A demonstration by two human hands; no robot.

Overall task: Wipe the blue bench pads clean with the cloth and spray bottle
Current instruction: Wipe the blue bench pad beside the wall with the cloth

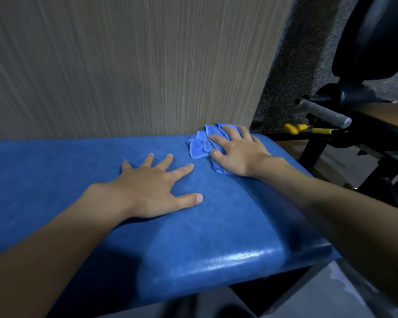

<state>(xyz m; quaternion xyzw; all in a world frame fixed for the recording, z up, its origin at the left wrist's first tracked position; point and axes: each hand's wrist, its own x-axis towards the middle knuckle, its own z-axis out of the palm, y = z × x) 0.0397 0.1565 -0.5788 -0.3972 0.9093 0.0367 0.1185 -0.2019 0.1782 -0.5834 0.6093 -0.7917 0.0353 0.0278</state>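
Note:
A blue bench pad (228, 226) fills the lower half of the view, shiny along its near right edge. A crumpled blue cloth (199, 143) lies near the pad's far right corner. My right hand (237, 150) presses flat on the cloth, fingers spread over it. My left hand (154, 187) rests flat on the bare pad to the left of the cloth, fingers apart, holding nothing. No spray bottle is in view.
A wood-grain wall panel (124, 65) stands right behind the pad. To the right is black gym equipment with a grey handle (324, 112), a yellow lever (294, 128) and a dark pad (377, 37). Speckled flooring (285, 76) lies beyond.

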